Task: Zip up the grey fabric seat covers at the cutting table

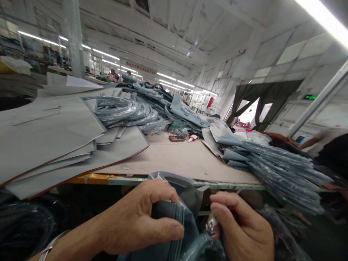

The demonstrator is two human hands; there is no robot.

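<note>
At the bottom centre, my left hand (152, 214) is closed round the layered edge of a blue-grey leather-like piece (176, 221), thumb in front and fingers over the top. To its right, my right hand (241, 224) is closed on a small shiny metal tool that looks like a nail clipper (211, 225). Just below the clipper curves a plastic-wrapped blue-grey tube or strap (202, 244). More of the piece's grey backing (193, 194) rises between my hands, against the table edge. Its lower part is out of view.
Ahead is a beige table (174, 157). Grey-backed sheets (49, 127) and plastic-wrapped coils (130, 112) pile up at left. A wrapped bundle (280, 170) overhangs the right edge. A red calculator-like object (176, 138) and a red-and-white bottle (193, 138) lie mid-table. A person's arm (311, 142) shows at far right.
</note>
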